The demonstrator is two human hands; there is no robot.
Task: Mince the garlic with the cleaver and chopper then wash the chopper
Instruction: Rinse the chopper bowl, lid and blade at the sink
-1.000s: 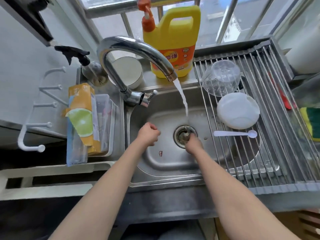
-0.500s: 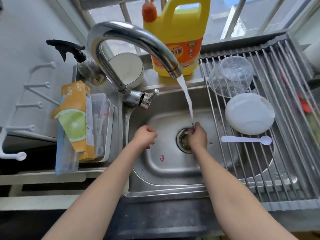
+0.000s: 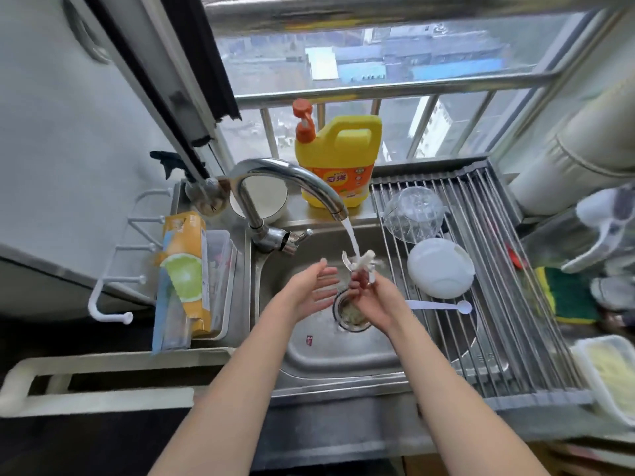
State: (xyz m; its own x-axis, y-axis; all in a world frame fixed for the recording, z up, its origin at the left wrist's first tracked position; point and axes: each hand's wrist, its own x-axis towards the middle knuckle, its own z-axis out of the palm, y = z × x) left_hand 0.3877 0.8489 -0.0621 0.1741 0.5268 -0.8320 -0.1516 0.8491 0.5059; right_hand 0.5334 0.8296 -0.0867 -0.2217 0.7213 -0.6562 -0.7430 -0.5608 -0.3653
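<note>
My right hand (image 3: 369, 292) grips the chopper's white blade shaft (image 3: 360, 264) and holds it upright under the running water from the tap (image 3: 288, 180), above the sink drain (image 3: 352, 312). My left hand (image 3: 314, 288) is just left of the blades, fingers straight, palm facing them, holding nothing. The chopper's clear bowl (image 3: 414, 214) lies upside down on the metal drying rack (image 3: 515, 304), with its white lid (image 3: 441, 273) beside it and a white spoon (image 3: 443, 305) just in front. Bits of garlic sit in the drain strainer.
A yellow dish soap jug (image 3: 338, 159) stands on the sill behind the steel sink (image 3: 343, 355). A box and plastic tub (image 3: 196, 280) sit left of the tap. A sponge (image 3: 563, 297) and a white container (image 3: 608, 372) lie right of the rack.
My right hand rose from the drain with the blade shaft and brought it under the stream. My left hand went from a fist to straight fingers. The camera tilted up toward the window.
</note>
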